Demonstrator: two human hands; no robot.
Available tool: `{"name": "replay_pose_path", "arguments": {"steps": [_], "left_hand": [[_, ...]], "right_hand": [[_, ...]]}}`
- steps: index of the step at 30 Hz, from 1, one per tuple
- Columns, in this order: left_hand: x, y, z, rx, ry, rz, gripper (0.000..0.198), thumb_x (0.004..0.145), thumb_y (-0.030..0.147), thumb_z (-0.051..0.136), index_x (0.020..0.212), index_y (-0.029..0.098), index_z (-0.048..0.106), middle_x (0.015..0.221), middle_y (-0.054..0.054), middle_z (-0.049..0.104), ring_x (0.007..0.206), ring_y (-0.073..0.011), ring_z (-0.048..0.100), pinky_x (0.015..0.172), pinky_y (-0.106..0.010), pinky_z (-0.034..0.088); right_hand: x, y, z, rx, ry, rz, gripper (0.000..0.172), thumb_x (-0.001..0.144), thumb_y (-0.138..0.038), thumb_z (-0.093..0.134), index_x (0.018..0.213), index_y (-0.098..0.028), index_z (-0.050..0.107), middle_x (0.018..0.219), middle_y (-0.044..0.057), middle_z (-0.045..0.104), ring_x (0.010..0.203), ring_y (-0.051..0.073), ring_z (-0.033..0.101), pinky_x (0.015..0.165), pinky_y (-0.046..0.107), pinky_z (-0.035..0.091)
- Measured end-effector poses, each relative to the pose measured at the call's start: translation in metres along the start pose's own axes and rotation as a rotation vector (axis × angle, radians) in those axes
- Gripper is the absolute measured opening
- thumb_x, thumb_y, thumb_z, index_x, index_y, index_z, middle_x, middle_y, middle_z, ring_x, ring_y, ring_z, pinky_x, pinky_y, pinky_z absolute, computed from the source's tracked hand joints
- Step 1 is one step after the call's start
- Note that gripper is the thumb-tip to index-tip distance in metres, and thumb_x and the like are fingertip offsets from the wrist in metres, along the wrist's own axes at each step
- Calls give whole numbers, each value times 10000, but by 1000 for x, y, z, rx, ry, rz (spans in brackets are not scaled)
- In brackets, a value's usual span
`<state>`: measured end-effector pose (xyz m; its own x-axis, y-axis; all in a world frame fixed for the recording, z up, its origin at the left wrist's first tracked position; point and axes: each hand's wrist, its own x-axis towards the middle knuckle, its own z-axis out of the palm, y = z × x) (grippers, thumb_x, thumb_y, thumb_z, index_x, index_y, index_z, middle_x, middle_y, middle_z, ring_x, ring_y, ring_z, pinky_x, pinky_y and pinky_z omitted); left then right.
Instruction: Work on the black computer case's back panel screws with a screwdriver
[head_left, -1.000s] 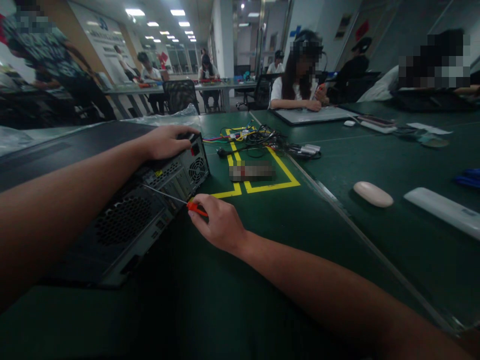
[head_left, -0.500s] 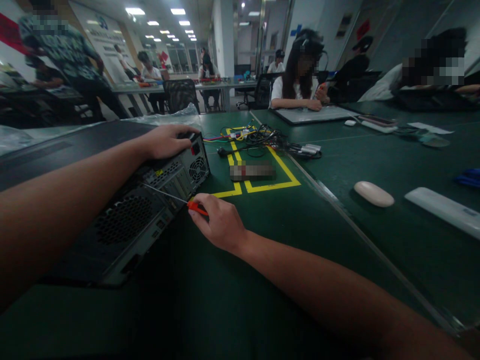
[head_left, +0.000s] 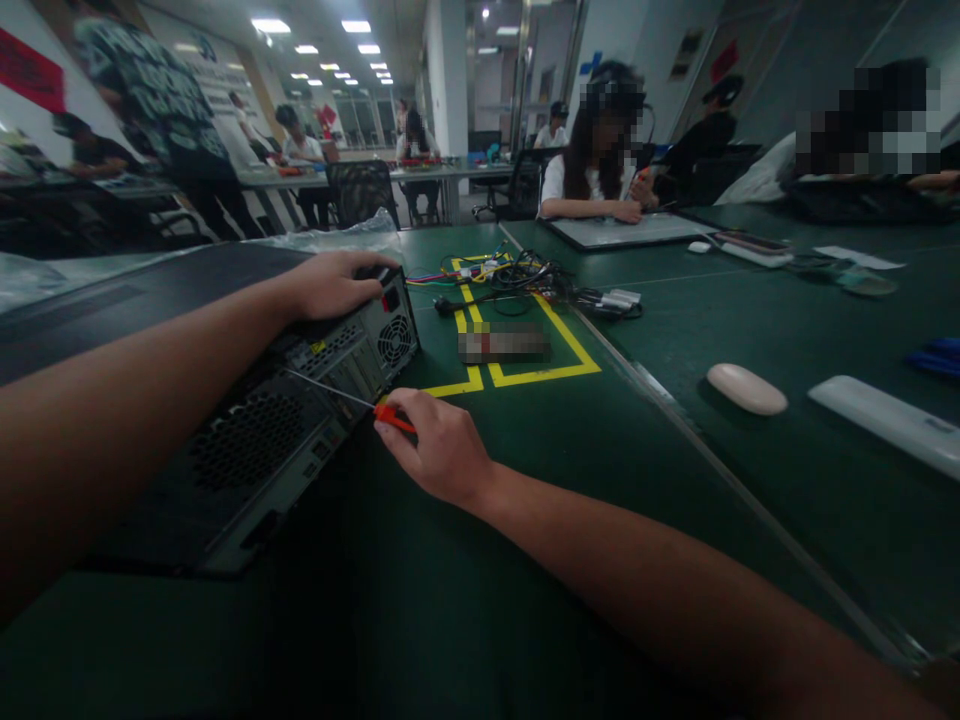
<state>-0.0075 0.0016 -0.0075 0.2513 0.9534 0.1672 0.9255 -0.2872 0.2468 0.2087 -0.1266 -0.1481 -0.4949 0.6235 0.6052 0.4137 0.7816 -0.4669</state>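
Head view: the case [head_left: 292, 420] lies at left on the desk [head_left: 585, 450], its rear panel [head_left: 319, 425] turned toward the right arm [head_left: 637, 540], an angle judged to suit tool access. The left hand [head_left: 334, 283] rests palm down on the top near the far corner; its grip is not closed round anything, fingers laid at the edge, presumably to steady the case. The right hand [head_left: 439, 445] has its grip clamped on the orange handle of the screwdriver [head_left: 385, 412], held low and sideways, likely to bring the shaft in line with the panel. The tip ends in shadow beneath the left forearm [head_left: 172, 370]; contact cannot be confirmed. Edges: the panel's lower edge drops into dark, so its seating on the desk cannot be read. Room: desk surface extends from the right hand to the seam strip [head_left: 675, 415], with the pale oval item [head_left: 747, 388] beyond. Beyond the far corner, the cables [head_left: 525, 272] and a blurred item [head_left: 517, 343] by the yellow tape [head_left: 540, 378] restrict movement that way.
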Motion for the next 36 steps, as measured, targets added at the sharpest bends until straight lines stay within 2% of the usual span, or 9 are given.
{"name": "replay_pose_path", "arguments": {"steps": [15,29,33,36], "left_hand": [[0,-1,1,1,11,18,726,801,496,543,1462,224,666,1362,-109,707,1205,-394,637,1102,-507,478],[-1,1,1,7,3,7,752,791,512,527,1474,223,651,1379,-88,699,1199,-372,640,1097,-480,476],[-3,5,-2,36,-17,2,755,817,506,512,1492,188,629,1412,-100,675,1227,-355,627,1121,-464,453],[-5,8,-4,66,-34,-3,744,854,492,493,1510,156,601,1441,-113,648,1272,-331,596,1154,-458,418]], "right_hand": [[0,-1,-1,-6,-4,19,264,1080,-440,497,1202,-224,587,1087,57,742,953,184,714,796,287,525],[2,-5,-3,28,23,39,397,1109,-476,391,1195,-177,638,1062,85,748,969,196,720,854,319,545],[1,-2,-1,98,21,14,363,1073,-476,494,1280,-189,572,1138,86,742,1013,195,731,886,326,568],[0,0,1,89,9,-12,313,1054,-429,536,1260,-194,557,1104,79,735,1002,198,731,868,326,574]]}}
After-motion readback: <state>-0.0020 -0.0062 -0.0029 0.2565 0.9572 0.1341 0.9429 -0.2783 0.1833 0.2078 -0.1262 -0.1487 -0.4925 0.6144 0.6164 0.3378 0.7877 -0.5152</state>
